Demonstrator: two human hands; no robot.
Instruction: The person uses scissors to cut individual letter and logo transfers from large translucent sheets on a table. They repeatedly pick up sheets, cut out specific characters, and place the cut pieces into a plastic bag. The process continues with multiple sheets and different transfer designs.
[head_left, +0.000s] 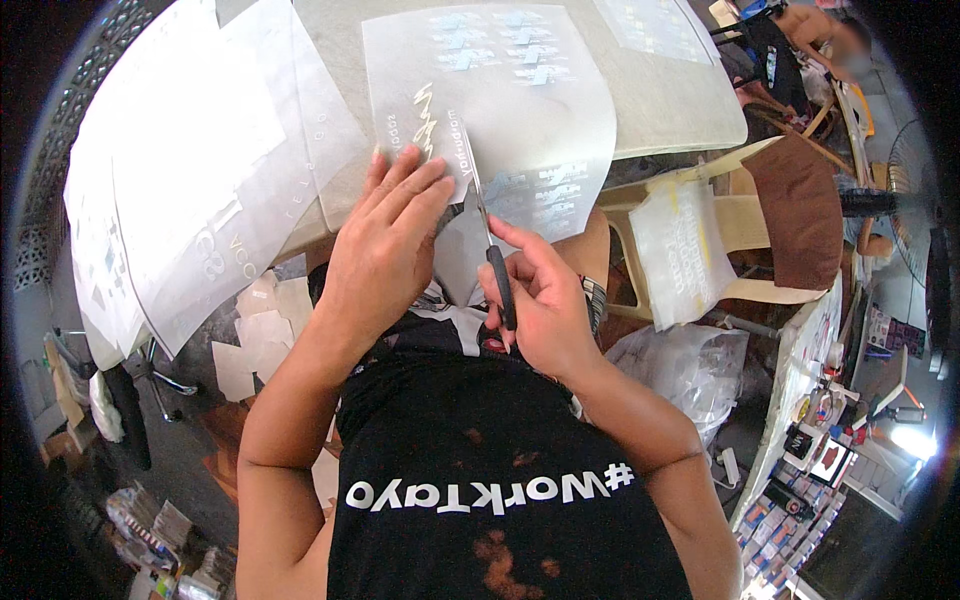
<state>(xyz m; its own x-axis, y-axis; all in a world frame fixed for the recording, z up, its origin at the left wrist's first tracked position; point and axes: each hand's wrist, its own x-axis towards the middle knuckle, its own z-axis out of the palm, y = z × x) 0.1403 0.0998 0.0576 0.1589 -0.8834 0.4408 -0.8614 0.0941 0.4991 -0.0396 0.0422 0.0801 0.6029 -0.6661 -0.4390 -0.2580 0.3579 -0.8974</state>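
A translucent printed transfer sheet (525, 127) lies on the pale table before me, its near part extending past the table edge. It bears pale blue print in groups and lettering along its left side. My left hand (397, 217) lies palm down over its near left corner, fingers slightly spread on the film; the thumb is mostly hidden. In my right hand (544, 300) is a pair of scissors (501, 281) with dark handles. The blades point away from me and meet the sheet just right of the lettering, where a cut runs in from the near edge.
More translucent sheets (202, 172) overlap on the table's left. Right of me, a plastic chair (739, 214) holds a brown cloth (799, 210) and a printed sheet (679, 251). A clear plastic bag (686, 375) sits below it. Paper scraps (262, 330) lie below left. A person (814, 37) is far right, near a fan (911, 199).
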